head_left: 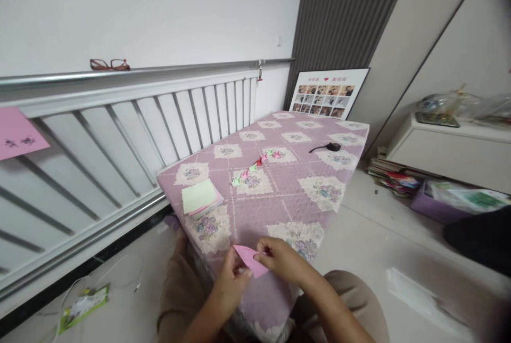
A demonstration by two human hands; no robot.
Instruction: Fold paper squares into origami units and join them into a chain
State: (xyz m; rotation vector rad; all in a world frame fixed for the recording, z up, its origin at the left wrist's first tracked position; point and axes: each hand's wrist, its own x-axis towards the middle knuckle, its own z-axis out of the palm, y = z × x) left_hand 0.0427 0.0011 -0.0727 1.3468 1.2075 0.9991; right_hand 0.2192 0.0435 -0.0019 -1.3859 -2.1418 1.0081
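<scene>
Between my two hands, above the near end of the table, is a folded pink sheet of paper (251, 261) with a pointed corner toward the upper left. My left hand (232, 275) pinches its left side between thumb and fingers. On the opposite side, my right hand (277, 258) grips the paper's upper right edge. Farther up lies a row of small folded paper pieces (253, 167) in green, pink and red. A stack of square paper sheets (199, 197), pale green on top with pink below, rests at the table's left edge.
A purple floral cloth (255, 215) covers the table. A black coiled item (333, 146) with a strap lies toward the right. The white radiator (159, 130) runs along the left, with glasses (109, 64) on the pipe above. A photo board (329, 92) leans at the far end.
</scene>
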